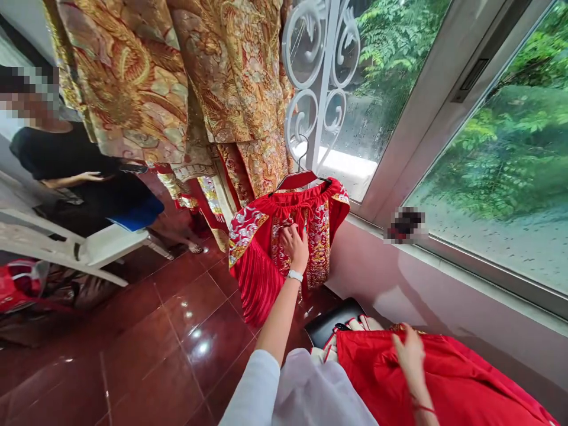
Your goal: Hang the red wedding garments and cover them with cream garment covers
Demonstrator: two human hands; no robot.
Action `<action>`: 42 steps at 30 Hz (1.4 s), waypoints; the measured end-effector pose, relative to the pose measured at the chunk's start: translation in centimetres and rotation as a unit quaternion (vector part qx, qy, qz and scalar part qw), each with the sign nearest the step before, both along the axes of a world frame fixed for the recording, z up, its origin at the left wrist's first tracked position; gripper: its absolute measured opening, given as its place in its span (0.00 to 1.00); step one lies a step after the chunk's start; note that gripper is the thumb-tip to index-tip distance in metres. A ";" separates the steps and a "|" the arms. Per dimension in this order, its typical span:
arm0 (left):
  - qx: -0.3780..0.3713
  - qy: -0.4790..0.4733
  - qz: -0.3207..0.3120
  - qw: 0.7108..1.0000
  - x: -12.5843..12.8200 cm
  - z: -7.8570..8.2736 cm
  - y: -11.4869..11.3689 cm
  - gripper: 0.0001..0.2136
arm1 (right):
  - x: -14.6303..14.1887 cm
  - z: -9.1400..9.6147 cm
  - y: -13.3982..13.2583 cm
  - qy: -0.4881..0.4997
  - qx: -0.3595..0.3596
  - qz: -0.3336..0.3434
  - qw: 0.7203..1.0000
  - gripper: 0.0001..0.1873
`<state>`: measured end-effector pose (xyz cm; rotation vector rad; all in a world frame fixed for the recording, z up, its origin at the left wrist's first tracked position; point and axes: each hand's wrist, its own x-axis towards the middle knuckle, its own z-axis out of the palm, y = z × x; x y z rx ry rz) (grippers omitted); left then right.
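Note:
A red skirt [257, 278] with pleats and gold-and-silver embroidered panels hangs by its gathered, tied waistband from a red hanger [298, 180]. Against the front embroidered panel, just below the tie, rests my left hand [295, 247], its fingers apart. A white band circles that wrist. At lower right, my right hand [410, 355] is over a spread red garment [373, 364], slightly blurred, with thumb and fingers apart. Whether its fingertips press into the cloth is hard to see. Pale cloth with red edging [357, 324] shows beside the red garment.
Gold embroidered garments [133, 89] hang at upper left. A white scrolled metal grille [326, 77] stands before the window. Below lies a black seat [331, 319]. At left, a person in black [66, 154] is near a white chair [106, 245]. Red tiles [177, 355] cover the floor.

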<state>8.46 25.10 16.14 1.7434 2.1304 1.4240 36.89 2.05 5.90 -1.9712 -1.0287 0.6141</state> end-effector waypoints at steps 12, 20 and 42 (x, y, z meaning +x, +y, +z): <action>-0.022 0.063 0.044 0.997 -1.8 0.3 2.2 0.14 | -20.9 -1.5 1.5 0.055 -0.072 0.661 0.745 0.31; -0.253 0.074 -0.216 0.940 -1.8 -11.1 -13.7 0.14 | -16.6 5.2 10.4 0.080 0.092 0.387 0.914 0.36; -0.040 -0.621 -0.327 0.711 -6.7 5.0 -7.6 0.18 | -18.8 16.7 15.8 -0.211 -0.006 0.405 0.890 0.24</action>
